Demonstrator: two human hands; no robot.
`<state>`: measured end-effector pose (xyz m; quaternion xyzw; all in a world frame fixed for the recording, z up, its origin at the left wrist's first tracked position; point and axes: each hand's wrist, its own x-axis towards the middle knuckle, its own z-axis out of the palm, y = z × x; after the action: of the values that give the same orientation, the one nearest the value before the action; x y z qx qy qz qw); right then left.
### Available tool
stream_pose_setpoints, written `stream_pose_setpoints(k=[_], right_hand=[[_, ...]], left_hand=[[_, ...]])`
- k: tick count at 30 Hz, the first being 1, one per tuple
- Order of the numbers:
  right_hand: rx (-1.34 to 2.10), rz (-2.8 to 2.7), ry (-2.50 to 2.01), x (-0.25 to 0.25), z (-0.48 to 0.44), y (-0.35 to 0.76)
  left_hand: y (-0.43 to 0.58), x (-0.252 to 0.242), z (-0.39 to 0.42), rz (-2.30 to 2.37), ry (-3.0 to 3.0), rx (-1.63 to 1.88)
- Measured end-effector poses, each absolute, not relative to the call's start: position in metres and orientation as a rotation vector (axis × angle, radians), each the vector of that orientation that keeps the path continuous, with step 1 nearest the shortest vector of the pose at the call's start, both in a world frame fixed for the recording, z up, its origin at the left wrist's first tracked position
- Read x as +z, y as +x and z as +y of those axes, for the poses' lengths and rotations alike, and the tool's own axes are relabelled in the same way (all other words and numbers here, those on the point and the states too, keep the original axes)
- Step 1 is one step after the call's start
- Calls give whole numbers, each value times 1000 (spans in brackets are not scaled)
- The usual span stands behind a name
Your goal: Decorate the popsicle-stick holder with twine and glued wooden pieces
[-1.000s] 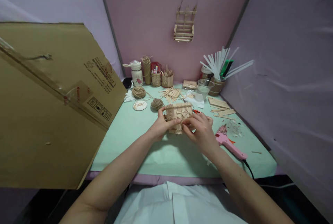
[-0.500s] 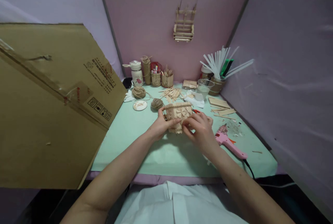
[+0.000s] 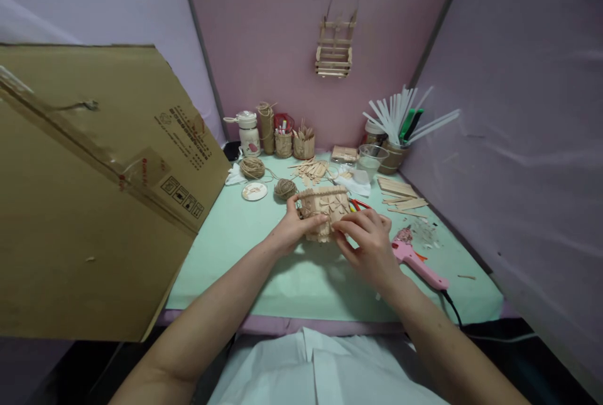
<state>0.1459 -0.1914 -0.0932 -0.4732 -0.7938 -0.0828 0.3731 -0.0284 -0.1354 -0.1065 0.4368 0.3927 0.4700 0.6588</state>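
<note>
A small wooden craft-stick container (image 3: 325, 201) with scalloped edges and petal-shaped decorations is held just above the green tabletop. My left hand (image 3: 294, 229) grips its left side, the thumb across the front and the fingers behind. At the lower right of the same face, the fingertips of my right hand (image 3: 365, 238) are pinched together against the container; whether a small piece is between them cannot be made out. Red-handled pliers (image 3: 360, 204) lie partly hidden behind the container and my right hand.
A pink glue gun (image 3: 419, 264) lies at the right, its cord over the table edge. Twine balls (image 3: 285, 189), loose craft sticks (image 3: 311, 169) and a plastic cup (image 3: 372, 157) stand or lie farther back. A large cardboard sheet (image 3: 103, 204) leans at the left.
My right hand has shifted slightly right and down, its fingertips still at the container's face. More of the pliers shows. My left hand keeps its hold.
</note>
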Motion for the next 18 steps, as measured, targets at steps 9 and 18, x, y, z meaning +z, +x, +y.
stream_pose_setpoints(k=[9, 18], right_hand=[[-255, -2030, -1149, -97, -188, 143], [-460, -2022, -1012, -99, -186, 141]], left_hand=[[-29, -106, -136, 892, 997, 1050], [-30, -107, -135, 894, 1025, 1049]])
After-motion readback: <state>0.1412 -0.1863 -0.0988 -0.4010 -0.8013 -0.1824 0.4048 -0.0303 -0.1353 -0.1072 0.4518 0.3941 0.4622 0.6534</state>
